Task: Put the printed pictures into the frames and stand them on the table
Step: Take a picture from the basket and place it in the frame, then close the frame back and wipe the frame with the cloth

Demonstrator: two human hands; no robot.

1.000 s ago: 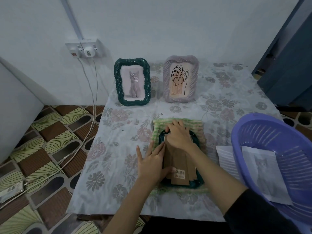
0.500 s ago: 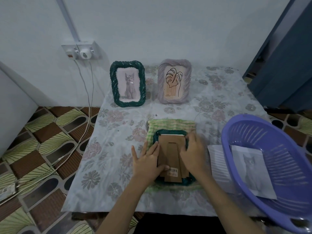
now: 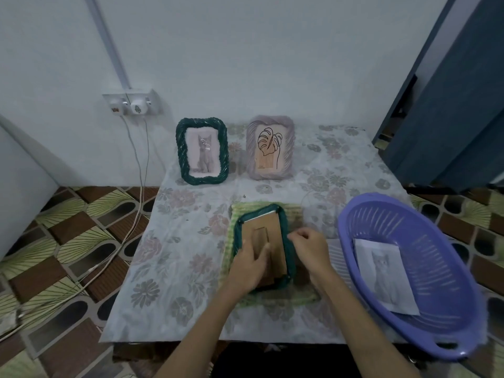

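Observation:
A dark green woven frame point(image 3: 286, 230) lies face down on a green cloth point(image 3: 293, 214), its brown cardboard back point(image 3: 272, 227) facing up. My left hand point(image 3: 249, 264) lies flat on that back, fingers straight. My right hand point(image 3: 309, 248) is at the frame's right edge with fingers curled, pinching at the rim. Two frames stand at the back: a green frame with a cat picture point(image 3: 202, 151) and a lilac frame with a leaf drawing point(image 3: 270, 147). A printed cat picture point(image 3: 383, 271) lies in the purple basket point(image 3: 450, 268).
The table point(image 3: 177, 241) carries a floral cloth. The basket overhangs its right front corner, with a sheet of paper point(image 3: 336, 251) under it. A wall socket point(image 3: 131, 105) with hanging cables is at the left, a blue door point(image 3: 450, 105) at the right.
My left hand has slid from the frame's left side onto the cardboard back. My right hand has moved off the back to the frame's right edge and curled its fingers.

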